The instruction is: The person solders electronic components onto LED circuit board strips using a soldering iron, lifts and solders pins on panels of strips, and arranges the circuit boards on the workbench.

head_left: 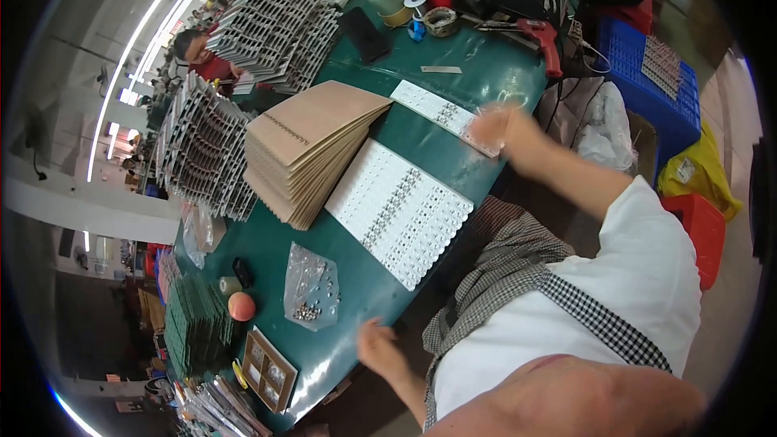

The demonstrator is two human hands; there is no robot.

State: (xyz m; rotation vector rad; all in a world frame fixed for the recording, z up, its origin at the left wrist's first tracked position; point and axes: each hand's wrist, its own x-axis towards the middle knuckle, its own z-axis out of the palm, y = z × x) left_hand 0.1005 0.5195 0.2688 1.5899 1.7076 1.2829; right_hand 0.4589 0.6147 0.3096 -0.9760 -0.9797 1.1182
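Observation:
My right hand (495,126) is blurred and lies on the near end of a narrow white panel of light strips (437,109) on the green table (486,73); whether it grips the panel is unclear. My left hand (379,348) hovers at the table's near edge with loosely spread fingers and nothing in it. Between the hands lies a wider white panel of light strips (396,210). A fanned stack of brown cardboard sheets (303,150) sits just beyond it. A clear bag of small metal parts (312,287) lies close to my left hand.
Stacks of grey metal profiles (202,154) (275,24) line the table's far side, where another person (198,53) sits. A red power tool (541,34), tape rolls (439,21), green boards (194,324) and a peach-coloured ball (241,306) lie about. A blue crate (647,85) and red bin (698,231) stand on the floor.

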